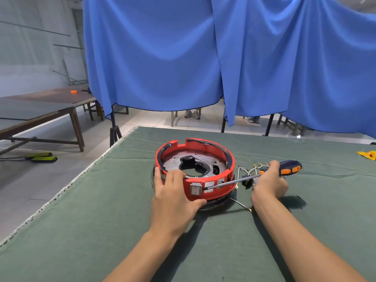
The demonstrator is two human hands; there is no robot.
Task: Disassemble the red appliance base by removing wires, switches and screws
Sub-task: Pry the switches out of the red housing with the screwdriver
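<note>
The round red appliance base [205, 148] sits on the green table cloth [101, 210], open side up, with a metal plate inside. A grey rocker switch [195, 189] is set in its near wall. My left hand [173, 196] grips the base's near left rim, fingers over the top edge and thumb under the wall. My right hand [269, 181] holds a screwdriver [289, 166] with a blue and orange handle. Its shaft runs left, and the tip touches the red wall just right of the switch. Loose wires with terminals [253, 169] lie right of the base.
A yellow scrap [367, 154] lies at the table's far right edge. Blue curtains [223, 58] hang behind the table. A long wooden table [40, 108] stands to the left across the floor, and the cloth's frayed left edge [67, 186] marks the table border.
</note>
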